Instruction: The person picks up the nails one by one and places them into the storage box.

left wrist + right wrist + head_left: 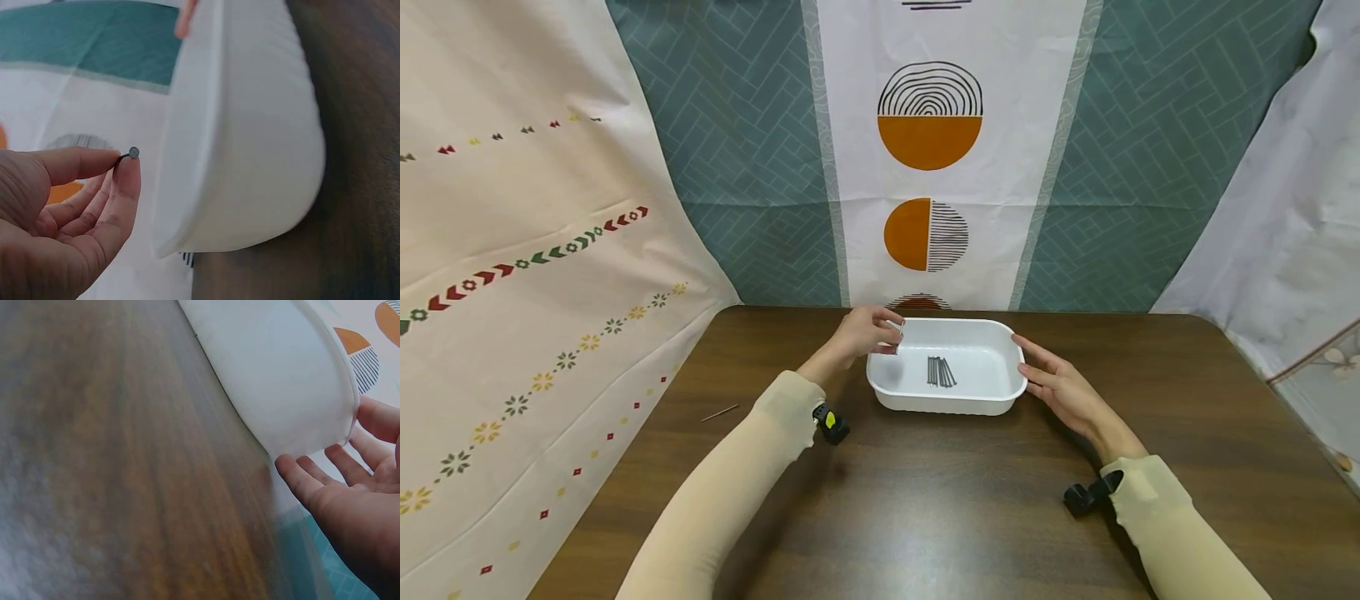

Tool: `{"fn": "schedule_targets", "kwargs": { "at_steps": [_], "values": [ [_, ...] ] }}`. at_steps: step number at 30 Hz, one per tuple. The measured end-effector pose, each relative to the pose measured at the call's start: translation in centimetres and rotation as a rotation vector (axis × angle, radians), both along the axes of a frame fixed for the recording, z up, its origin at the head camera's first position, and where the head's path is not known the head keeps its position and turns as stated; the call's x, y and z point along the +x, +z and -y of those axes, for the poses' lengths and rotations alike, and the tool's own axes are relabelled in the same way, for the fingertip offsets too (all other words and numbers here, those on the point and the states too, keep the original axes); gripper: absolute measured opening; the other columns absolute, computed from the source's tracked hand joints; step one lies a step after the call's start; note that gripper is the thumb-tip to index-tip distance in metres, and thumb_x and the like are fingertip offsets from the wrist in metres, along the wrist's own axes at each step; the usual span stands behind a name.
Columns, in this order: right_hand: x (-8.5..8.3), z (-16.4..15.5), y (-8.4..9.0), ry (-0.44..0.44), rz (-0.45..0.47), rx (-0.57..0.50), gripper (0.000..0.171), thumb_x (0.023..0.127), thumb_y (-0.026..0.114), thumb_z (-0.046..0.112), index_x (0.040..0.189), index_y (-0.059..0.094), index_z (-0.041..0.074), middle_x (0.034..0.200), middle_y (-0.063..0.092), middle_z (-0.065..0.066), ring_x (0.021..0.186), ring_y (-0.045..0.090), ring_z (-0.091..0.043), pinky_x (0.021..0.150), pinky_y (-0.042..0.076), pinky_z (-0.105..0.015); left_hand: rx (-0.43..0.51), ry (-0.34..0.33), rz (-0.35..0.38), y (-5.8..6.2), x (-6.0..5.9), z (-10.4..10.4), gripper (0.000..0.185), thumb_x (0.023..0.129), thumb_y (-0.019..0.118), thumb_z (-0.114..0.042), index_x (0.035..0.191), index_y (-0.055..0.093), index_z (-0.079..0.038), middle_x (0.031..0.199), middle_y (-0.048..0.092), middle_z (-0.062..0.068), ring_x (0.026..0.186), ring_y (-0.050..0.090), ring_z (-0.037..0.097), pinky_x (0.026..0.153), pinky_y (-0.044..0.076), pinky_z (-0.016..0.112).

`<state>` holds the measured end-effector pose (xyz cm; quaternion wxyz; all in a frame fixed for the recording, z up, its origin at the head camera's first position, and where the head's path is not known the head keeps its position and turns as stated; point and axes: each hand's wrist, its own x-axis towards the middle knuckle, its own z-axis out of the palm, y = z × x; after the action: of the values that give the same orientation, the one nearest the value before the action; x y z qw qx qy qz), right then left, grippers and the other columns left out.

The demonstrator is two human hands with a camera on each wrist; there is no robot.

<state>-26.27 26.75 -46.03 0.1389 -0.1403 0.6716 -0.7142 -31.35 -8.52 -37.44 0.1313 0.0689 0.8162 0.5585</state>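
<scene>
My left hand (867, 333) is over the left end of a white plastic tray (943, 404). Between thumb and fingertips it pinches a nail (134, 152), whose round flat head points toward the left wrist camera; the other fingers bend loosely below. Inside the tray, several grey nails (941, 372) lie side by side in a small bunch on the floor. At the tray's right end is my right hand (1063, 390), its fingers spread and mostly straight, with fingertips at the rim and outer wall. The right wrist view shows these fingers (294, 475) along the tray's end.
A single nail (719, 412) lies on the brown wooden table (925, 500), left of the tray. Patterned cloth (760, 167) hangs behind the table's back edge, and pale cloth (550, 333) drapes along the left side. Each wrist carries a black camera (831, 423).
</scene>
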Motion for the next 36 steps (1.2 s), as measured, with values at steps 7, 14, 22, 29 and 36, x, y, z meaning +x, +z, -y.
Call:
{"fn": "schedule_targets", "kwargs": {
  "at_steps": [7, 14, 22, 29, 36],
  "values": [
    [0.0, -0.2, -0.2, -0.006, 0.005, 0.008, 0.065, 0.111, 0.052, 0.017, 0.167, 0.020, 0.008, 0.174, 0.005, -0.014, 0.144, 0.037, -0.017, 0.105, 0.046, -0.021, -0.066, -0.045, -0.004, -0.9, -0.3, -2.0, 0.033, 0.096, 0.070, 0.003, 0.129, 0.066, 0.007, 0.102, 0.069, 0.016, 0.089, 0.072, 0.025, 0.090, 0.059, 0.047],
    [0.1, 0.0, -0.2, -0.006, 0.010, 0.009, 0.065, 0.110, 0.053, 0.017, 0.167, 0.021, 0.008, 0.174, 0.006, -0.014, 0.145, 0.035, -0.020, 0.105, 0.046, -0.021, -0.068, -0.013, -0.013, -1.8, -0.6, -3.2, 0.031, 0.095, 0.068, 0.003, 0.126, 0.068, 0.008, 0.095, 0.068, 0.014, 0.080, 0.069, 0.021, 0.088, 0.060, 0.045],
    [0.0, 0.0, -0.2, -0.002, 0.006, 0.002, 0.065, 0.111, 0.052, 0.017, 0.167, 0.020, 0.008, 0.174, 0.005, -0.013, 0.148, 0.031, -0.021, 0.106, 0.045, -0.021, -0.247, 0.018, -0.085, -3.3, -1.0, -4.1, 0.027, 0.093, 0.072, 0.001, 0.119, 0.073, 0.004, 0.086, 0.073, 0.010, 0.065, 0.069, 0.014, 0.064, 0.057, 0.024],
    [0.0, 0.0, 0.0, 0.000, 0.012, -0.005, 0.065, 0.111, 0.052, 0.016, 0.167, 0.020, 0.008, 0.174, 0.004, -0.013, 0.148, 0.032, -0.020, 0.106, 0.045, -0.022, -0.277, 0.054, -0.090, -4.2, -1.3, -5.0, 0.024, 0.089, 0.074, 0.004, 0.114, 0.074, 0.004, 0.081, 0.075, 0.013, 0.064, 0.072, 0.018, 0.057, 0.055, 0.022],
    [-0.1, 0.1, 0.0, 0.003, 0.013, -0.008, 0.065, 0.111, 0.052, 0.015, 0.167, 0.020, 0.008, 0.174, 0.005, -0.013, 0.146, 0.035, -0.017, 0.107, 0.045, -0.023, -0.353, 0.070, -0.048, -4.9, -1.0, -5.8, 0.021, 0.088, 0.074, 0.006, 0.109, 0.073, 0.005, 0.074, 0.069, 0.009, 0.065, 0.071, 0.020, 0.053, 0.051, 0.019]
  ]
}}
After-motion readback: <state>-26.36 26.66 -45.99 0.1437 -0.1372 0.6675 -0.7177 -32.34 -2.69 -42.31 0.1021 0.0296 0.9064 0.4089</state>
